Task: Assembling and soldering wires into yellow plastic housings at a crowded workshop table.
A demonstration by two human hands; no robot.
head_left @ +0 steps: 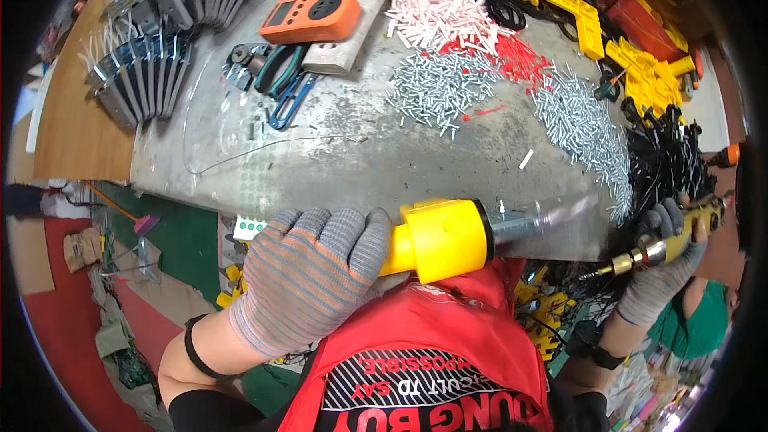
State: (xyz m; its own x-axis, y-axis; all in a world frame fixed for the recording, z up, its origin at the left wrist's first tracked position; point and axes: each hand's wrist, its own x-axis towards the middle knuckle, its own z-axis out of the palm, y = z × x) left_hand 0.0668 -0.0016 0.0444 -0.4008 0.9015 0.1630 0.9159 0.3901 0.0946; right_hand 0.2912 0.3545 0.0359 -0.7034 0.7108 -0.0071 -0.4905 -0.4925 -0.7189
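Note:
My left hand (308, 268), in a grey striped glove, is wrapped round the handle of a yellow plastic gun-shaped tool body (448, 240). Its wide end has a black rim, and a grey, see-through, motion-blurred piece (552, 220) extends to the right from it. At the right edge of the bench my gloved right hand (668, 260) is closed round a yellowish power screwdriver (660, 250). Its brass-coloured collar and dark bit point left, toward the tool body but apart from it. A small upright screw (502, 208) appears beside the black rim.
On the metal bench (320, 164) lie piles of silver screws (440, 88), more screws (584, 128), white sleeves (444, 16) and red pieces (520, 60). An orange meter (312, 18), pliers (280, 68), yellow housings (648, 76) and black cables (668, 156) lie around them. Grey metal parts (144, 72) stand left.

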